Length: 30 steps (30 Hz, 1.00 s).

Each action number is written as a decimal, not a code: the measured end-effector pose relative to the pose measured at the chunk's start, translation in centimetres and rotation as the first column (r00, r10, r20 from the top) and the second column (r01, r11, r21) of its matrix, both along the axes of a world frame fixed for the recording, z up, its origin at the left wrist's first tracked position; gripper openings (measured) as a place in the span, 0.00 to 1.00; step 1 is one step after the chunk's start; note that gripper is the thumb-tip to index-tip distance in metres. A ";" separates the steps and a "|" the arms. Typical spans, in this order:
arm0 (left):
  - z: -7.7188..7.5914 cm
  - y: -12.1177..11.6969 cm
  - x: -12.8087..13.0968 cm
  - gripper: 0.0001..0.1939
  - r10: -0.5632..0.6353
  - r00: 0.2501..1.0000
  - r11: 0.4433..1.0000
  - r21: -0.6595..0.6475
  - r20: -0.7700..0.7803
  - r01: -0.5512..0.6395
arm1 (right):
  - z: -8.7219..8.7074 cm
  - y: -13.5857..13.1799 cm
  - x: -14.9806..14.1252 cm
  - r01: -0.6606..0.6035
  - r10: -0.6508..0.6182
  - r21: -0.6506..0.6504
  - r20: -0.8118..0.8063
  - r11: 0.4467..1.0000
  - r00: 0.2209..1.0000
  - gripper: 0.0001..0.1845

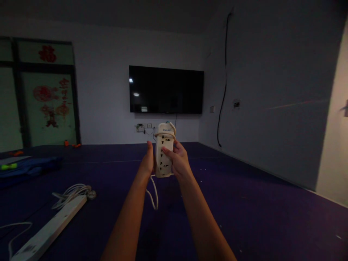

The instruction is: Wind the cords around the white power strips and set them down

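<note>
A white Philips power strip [164, 156] is held upright in front of me, its socket face toward the camera. Its white cord wraps around the top end, and a loop of it hangs below on the left. My right hand [179, 159] grips the strip's right side, thumb across the sockets. Along the left edge lies my left hand [147, 159], thumb pointing up and the other fingers hidden behind the strip; whether it grips or only steadies the strip I cannot tell.
A longer white power strip [54, 226] with a coiled cord [73, 194] lies on the dark purple floor [250, 217] at lower left. Blue cloth [29, 168] lies farther left. A television [166, 90] hangs on the far wall; a black cable [223, 98] dangles at right.
</note>
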<state>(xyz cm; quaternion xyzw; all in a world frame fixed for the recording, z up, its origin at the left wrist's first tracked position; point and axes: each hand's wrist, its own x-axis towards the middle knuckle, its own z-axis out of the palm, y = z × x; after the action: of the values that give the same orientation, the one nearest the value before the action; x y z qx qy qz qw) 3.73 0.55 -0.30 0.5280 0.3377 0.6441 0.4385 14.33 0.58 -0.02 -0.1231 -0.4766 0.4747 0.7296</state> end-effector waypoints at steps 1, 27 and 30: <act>0.0 -0.1 0.2 0.35 -0.115 0.993 0.990 -0.072 0.039 0.117 | 0.1 0.0 0.3 0.004 -0.004 -0.006 -0.001 1.000 1.000 0.28; 0.7 -1.3 2.1 0.19 -0.044 0.896 0.961 0.264 0.442 -0.083 | 0.1 -0.5 -0.8 0.177 -0.198 0.140 0.155 0.974 0.968 0.30; 0.5 -1.1 2.1 0.19 -0.006 0.904 0.954 0.274 0.427 -0.123 | 0.0 -0.6 -1.0 0.274 -0.292 0.117 0.194 0.955 0.937 0.37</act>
<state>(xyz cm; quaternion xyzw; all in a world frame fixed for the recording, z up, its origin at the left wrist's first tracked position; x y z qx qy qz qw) 5.81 -0.56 0.17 0.4244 0.1507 0.7992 0.3980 13.28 0.03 0.01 -0.2072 -0.5483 0.3277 0.7410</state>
